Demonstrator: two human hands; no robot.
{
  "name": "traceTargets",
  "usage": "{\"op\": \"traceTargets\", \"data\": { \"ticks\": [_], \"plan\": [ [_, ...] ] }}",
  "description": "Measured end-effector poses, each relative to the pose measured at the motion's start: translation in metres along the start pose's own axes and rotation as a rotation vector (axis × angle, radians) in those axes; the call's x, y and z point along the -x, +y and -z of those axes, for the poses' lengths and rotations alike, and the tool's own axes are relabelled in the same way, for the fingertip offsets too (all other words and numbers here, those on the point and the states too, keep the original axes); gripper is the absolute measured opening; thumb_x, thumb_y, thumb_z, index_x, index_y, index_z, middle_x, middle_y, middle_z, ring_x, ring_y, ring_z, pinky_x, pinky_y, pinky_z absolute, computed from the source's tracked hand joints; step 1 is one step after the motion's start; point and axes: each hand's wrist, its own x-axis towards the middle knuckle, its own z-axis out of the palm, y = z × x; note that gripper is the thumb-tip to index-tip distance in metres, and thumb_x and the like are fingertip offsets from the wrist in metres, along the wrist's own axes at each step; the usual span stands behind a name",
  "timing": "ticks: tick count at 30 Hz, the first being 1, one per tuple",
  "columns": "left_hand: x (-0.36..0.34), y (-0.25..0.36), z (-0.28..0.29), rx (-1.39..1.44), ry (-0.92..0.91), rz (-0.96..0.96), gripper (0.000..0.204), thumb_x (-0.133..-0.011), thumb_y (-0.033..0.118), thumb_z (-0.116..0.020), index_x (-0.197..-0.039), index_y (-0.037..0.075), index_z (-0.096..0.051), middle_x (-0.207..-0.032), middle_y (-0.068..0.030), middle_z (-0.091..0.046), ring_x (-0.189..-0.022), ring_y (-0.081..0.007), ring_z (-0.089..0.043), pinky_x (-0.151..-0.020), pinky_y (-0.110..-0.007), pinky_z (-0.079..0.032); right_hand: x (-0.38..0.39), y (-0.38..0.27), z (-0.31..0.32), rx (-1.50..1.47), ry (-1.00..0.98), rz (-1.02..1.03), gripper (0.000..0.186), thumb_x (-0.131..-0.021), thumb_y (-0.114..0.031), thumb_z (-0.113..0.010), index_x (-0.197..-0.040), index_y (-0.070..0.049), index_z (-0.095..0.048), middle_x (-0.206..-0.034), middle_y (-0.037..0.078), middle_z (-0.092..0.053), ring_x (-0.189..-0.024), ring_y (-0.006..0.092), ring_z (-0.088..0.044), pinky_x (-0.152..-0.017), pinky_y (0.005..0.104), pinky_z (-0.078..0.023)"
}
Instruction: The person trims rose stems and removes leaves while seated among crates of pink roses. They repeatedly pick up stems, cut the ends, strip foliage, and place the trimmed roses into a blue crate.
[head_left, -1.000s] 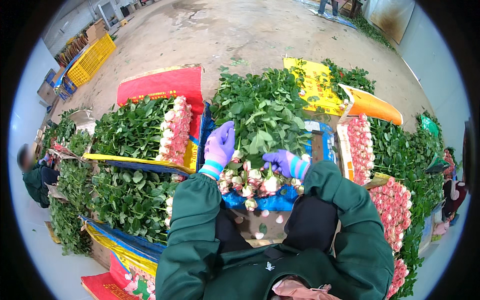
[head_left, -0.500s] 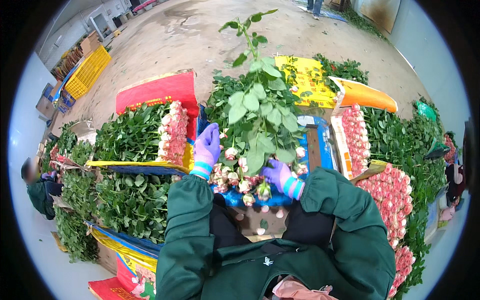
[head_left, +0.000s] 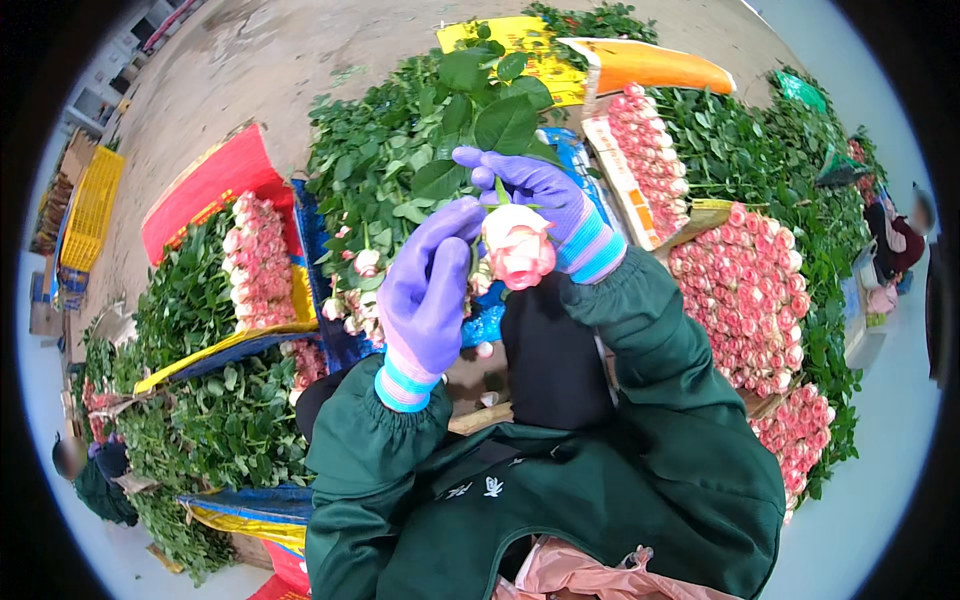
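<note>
A pink-and-white rose (head_left: 517, 247) is raised in front of me, its bloom toward me and its leafy stem (head_left: 500, 95) running away. My right hand (head_left: 545, 205), in a purple glove, is closed around the stem just behind the bloom. Close against the bloom's left side is my left hand (head_left: 425, 275), also gloved, its fingers extended and its thumb apart from them. Whether its fingertips touch the flower is hard to tell. Beneath the hands lies a heap of loose roses (head_left: 367, 263), blooms toward me, partly hidden by my hands.
Stacked pink roses (head_left: 740, 290) stand to my right, beside an orange-and-white wrapper (head_left: 640, 65). On the left, more bundled roses (head_left: 262, 265) rest against a red sheet (head_left: 210, 195). A yellow crate (head_left: 92, 208) is farther off. Other people (head_left: 100, 480) sit at both sides.
The rose has been turned and lifted close, its bloom now upright before me. My right hand has risen to its stem, and my left has moved in beside the bloom. My view has shifted rightward.
</note>
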Motion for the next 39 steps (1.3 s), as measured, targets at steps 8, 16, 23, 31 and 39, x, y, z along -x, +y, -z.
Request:
{"op": "traceTargets", "data": {
  "ticks": [8, 16, 23, 31, 39],
  "plan": [
    [-0.015, -0.034, -0.049, -0.038, -0.079, 0.037, 0.033, -0.094, -0.002, -0.041, -0.126, -0.006, -0.048, -0.124, -0.0161, -0.056, -0.113, -0.0210, -0.056, -0.098, -0.033, -0.043, 0.018, -0.018, 0.094, -0.263, -0.045, -0.195, 0.038, -0.096, -0.018, -0.052, -0.131, -0.004, -0.049, -0.095, 0.000, -0.062, -0.077, 0.0053, -0.057, -0.065, 0.0194, -0.049],
    [-0.009, -0.096, 0.037, -0.410, 0.151, 0.172, 0.038, -0.096, 0.006, -0.043, -0.132, -0.004, -0.043, -0.122, -0.0164, -0.056, -0.111, -0.0212, -0.057, -0.094, -0.030, -0.045, 0.156, 0.114, 0.285, 1.690, 0.554, -0.362, 0.029, -0.089, -0.018, -0.053, -0.117, -0.014, -0.055, -0.100, 0.017, -0.064, -0.084, 0.0362, -0.062, -0.072, 0.0434, -0.049],
    [0.000, -0.115, 0.041, -0.466, 0.218, 0.296, 0.033, -0.095, 0.002, -0.042, -0.127, -0.006, -0.047, -0.117, -0.0164, -0.058, -0.106, -0.0220, -0.058, -0.094, -0.033, -0.046, 0.188, 0.178, 0.331, 1.585, 0.678, -0.632, 0.021, -0.086, -0.019, -0.048, -0.100, -0.011, -0.061, -0.090, 0.020, -0.065, -0.084, 0.0384, -0.063, -0.073, 0.0476, -0.050],
    [0.006, -0.132, 0.040, -0.500, 0.165, 0.354, 0.037, -0.098, 0.011, -0.043, -0.132, -0.005, -0.042, -0.124, -0.0162, -0.054, -0.113, -0.0224, -0.055, -0.096, -0.032, -0.043, 0.176, 0.186, 0.357, 1.521, 0.603, -0.884, 0.024, -0.081, -0.021, -0.052, -0.101, -0.012, -0.062, -0.101, 0.021, -0.064, -0.093, 0.0403, -0.061, -0.080, 0.0477, -0.049],
    [0.002, -0.142, 0.037, -0.465, 0.170, 0.356, 0.036, -0.096, 0.005, -0.045, -0.130, -0.006, -0.044, -0.120, -0.0148, -0.057, -0.110, -0.0203, -0.056, -0.095, -0.030, -0.044, 0.173, 0.195, 0.366, 1.481, 0.552, -0.882, 0.027, -0.080, -0.021, -0.054, -0.103, -0.012, -0.063, -0.101, 0.022, -0.063, -0.094, 0.0406, -0.060, -0.080, 0.0482, -0.049]
  ]
}}
